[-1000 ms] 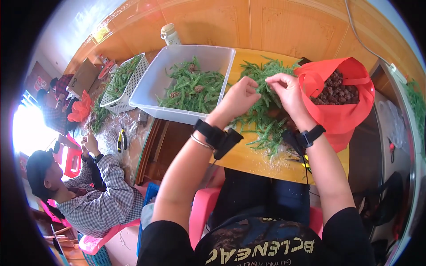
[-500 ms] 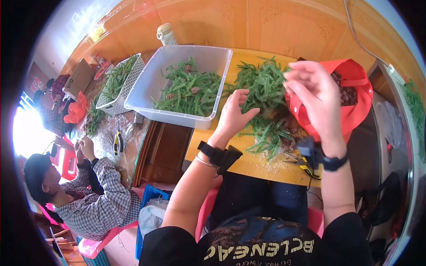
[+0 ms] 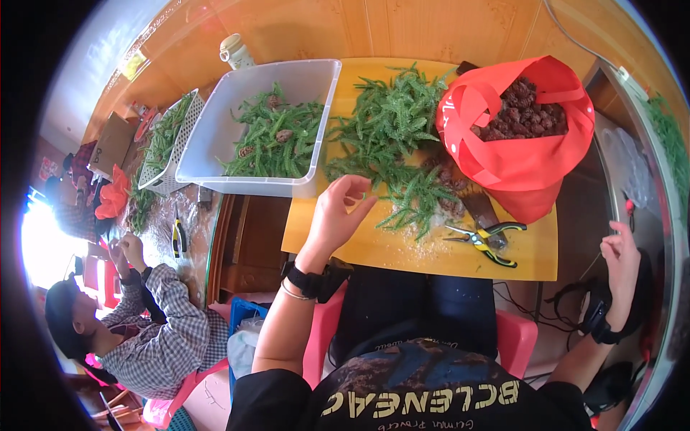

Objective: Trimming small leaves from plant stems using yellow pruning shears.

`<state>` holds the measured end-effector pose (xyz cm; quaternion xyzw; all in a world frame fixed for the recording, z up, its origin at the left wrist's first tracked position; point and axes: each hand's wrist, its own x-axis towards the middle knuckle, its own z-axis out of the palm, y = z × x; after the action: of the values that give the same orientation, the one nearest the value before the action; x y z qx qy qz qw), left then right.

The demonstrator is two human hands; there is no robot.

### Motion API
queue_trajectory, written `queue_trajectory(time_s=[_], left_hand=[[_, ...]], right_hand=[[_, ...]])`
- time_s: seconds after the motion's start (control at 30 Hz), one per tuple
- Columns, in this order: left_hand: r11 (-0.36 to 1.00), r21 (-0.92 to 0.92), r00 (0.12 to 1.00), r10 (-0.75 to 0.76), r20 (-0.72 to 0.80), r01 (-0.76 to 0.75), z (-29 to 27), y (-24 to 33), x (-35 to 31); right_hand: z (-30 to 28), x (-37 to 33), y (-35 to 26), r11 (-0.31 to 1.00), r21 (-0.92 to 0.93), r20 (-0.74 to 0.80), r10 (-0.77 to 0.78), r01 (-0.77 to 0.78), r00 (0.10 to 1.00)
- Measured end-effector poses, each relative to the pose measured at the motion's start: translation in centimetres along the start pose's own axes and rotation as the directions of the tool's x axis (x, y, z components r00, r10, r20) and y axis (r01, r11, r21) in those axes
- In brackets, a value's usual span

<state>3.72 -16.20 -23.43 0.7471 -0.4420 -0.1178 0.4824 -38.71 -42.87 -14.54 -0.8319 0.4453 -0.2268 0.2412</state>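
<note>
My left hand (image 3: 339, 217) hovers over the front left of the yellow table, fingers loosely bent, a gap between thumb and forefinger. Just beyond it lies a heap of green artificial pine sprigs (image 3: 399, 118). My right hand (image 3: 621, 260) is out past the table's right edge, its thumb and fingers drawn together; anything in them is too small to make out. Pliers with yellow-and-black handles (image 3: 489, 242) rest splayed near the front edge. Behind them stands a red bag (image 3: 503, 176) full of brown pine cones (image 3: 525, 115). More cones (image 3: 447, 176) lie partly under the sprigs.
A clear plastic bin (image 3: 248, 183) holding sprigs with cones stands at left, a cup (image 3: 236, 52) behind it. Further left, a person in checked sleeves (image 3: 162, 330) works at another table with pliers (image 3: 178, 237) and a white basket (image 3: 167, 172). White crumbs dot the yellow table (image 3: 345, 262).
My right hand has swung from in front of the red bag out to the right, off the table. My left hand has come nearer and left, its fingers more bent. The view has shifted slightly.
</note>
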Motion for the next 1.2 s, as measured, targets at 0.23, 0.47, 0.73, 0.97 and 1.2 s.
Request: queue_trajectory(time_s=[0.23, 0.47, 0.73, 0.97, 1.2], left_hand=[[0.967, 0.154, 0.959, -0.229, 0.164, 0.204, 0.8, 1.0, -0.7], [0.875, 0.355, 0.935, 0.249, 0.254, -0.33, 5.2, 2.4, -0.2], [0.823, 0.419, 0.923, 0.32, 0.215, -0.383, 6.1, 0.8, 1.5], [0.737, -0.634, 0.97, -0.221, 0.104, 0.236, 2.3, 1.6, 1.9], [0.139, -0.952, 0.962, -0.052, 0.268, 0.272, 2.6, 1.0, -0.3]], right_hand=[[2.5, -0.5, -2.8, 0.999, 0.015, 0.066, -0.03, 0.029, 0.997], [10.0, 1.5, -11.4, 0.951, 0.182, 0.346, -0.299, 0.249, 0.889], [13.6, 2.7, -14.6, 0.865, 0.226, 0.468, -0.5, 0.448, 0.729], [15.4, 3.5, -15.4, 0.83, 0.345, 0.394, -0.552, 0.439, 0.735], [18.7, 4.2, -17.8, 0.756, 0.64, 0.409, -0.485, 0.136, 0.773]])
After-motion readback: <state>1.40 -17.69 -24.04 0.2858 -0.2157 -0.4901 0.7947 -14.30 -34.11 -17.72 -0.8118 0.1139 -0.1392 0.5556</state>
